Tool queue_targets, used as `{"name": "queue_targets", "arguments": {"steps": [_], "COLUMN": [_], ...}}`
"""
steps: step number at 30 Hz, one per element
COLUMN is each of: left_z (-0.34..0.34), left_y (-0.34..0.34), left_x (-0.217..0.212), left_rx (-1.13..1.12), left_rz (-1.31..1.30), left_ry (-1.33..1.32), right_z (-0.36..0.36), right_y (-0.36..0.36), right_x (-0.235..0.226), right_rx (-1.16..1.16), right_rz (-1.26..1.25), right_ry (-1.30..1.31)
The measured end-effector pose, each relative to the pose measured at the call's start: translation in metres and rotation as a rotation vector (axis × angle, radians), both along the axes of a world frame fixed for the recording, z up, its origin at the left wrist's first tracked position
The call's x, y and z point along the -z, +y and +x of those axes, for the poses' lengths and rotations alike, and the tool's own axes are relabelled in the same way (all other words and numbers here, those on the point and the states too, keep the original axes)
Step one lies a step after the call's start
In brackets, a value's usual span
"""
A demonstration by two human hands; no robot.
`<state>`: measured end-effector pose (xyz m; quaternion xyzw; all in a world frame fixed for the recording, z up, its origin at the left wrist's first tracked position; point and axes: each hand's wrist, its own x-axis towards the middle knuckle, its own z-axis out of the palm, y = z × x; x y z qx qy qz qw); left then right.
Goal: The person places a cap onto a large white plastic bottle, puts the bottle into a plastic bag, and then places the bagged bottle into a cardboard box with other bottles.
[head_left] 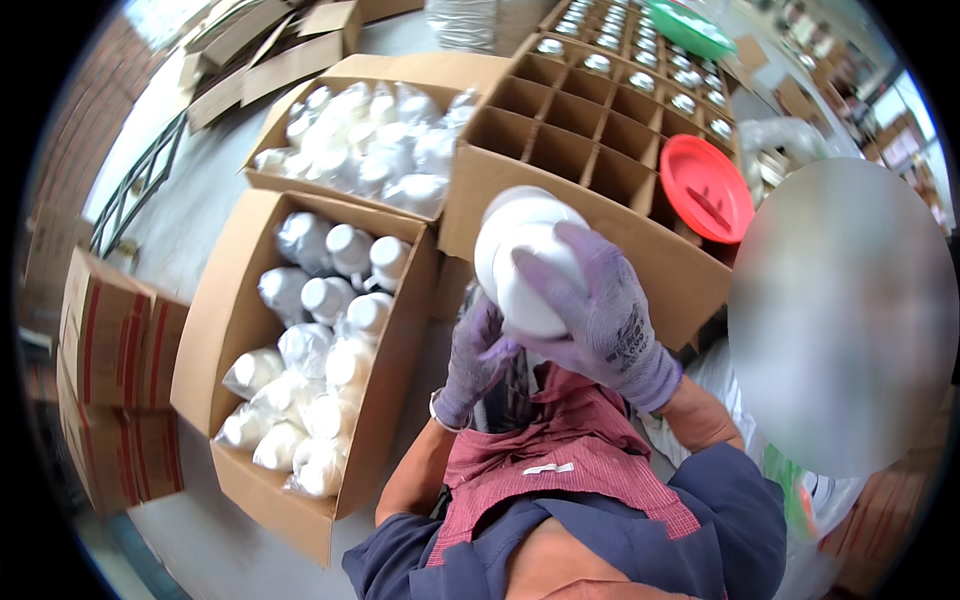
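My right hand [610,315], in a grey-and-purple work glove, is closed round a rounded white plastic bottle [520,235], blurred by motion, in front of my apron. Its thumb and fingers spread over the bottle's side. Lower and to the left, my gloved left hand [470,362] has its fingers curled close under the bottle; what they hold is hidden. Left of my hands stands an open cardboard box [235,330] of white bottles [325,298], several in clear plastic bags. Just beyond the bottle is a large cardboard box [610,250] with dividers.
Another open box [262,183] of bagged white pieces stands at the far left. A red plastic lid or basin [735,190] lies on the divided box, whose far compartments hold silver-topped items [640,82]. A green basin [690,30] sits beyond. Stacked cartons [105,330] stand at left.
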<state>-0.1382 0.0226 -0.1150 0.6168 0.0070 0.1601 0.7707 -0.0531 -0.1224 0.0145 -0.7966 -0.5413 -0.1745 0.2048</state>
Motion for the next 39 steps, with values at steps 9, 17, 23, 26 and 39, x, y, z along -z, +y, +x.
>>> {"name": "queue_targets", "arguments": {"steps": [9,17,23,26,39], "left_z": [-0.026,-0.011,-0.041,-0.031,0.111], "left_y": [-0.052,-0.035,-0.041,-0.021,-0.066], "left_x": [0.008,0.043,0.054,0.027,-0.003], "left_rx": [0.435,0.390,0.373,0.191,0.283], "left_rz": [0.449,0.191,0.903,0.505,0.309], "left_ry": [0.000,0.285,0.032,0.304,-0.152], "right_z": [-0.008,0.013,0.152,0.215,0.508], "right_y": [-0.108,-0.117,-0.160,-0.206,-0.252], "right_x": [-0.020,-0.063,-0.062,0.010,0.056], "right_rx": [-0.857,-0.763,-0.004,0.328,0.864], "right_rz": [-0.709,-0.586,-0.150,0.067,-0.129], "right_ry": [-0.671,-0.850,-0.060,0.129,0.457]}}
